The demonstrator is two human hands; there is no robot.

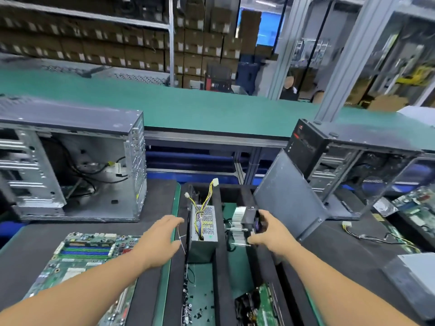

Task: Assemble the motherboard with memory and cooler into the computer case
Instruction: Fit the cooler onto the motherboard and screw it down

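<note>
A green motherboard [80, 267] with blue memory slots lies flat on the dark mat at the lower left. An open grey computer case [77, 165] lies on its side at the left, cables inside. My right hand [270, 234] grips a cooler [244, 223], a finned aluminium heatsink with a black fan, over the foam tray in the middle. My left hand [160, 241] hovers with fingers spread beside a grey power supply [203, 229] standing in the tray, holding nothing.
A black foam tray [221, 278] holds loose screws and another board at the bottom. A second open case [353, 170] with a leaning side panel [287, 198] stands at the right. More boards lie far right. A green conveyor [188, 107] runs behind.
</note>
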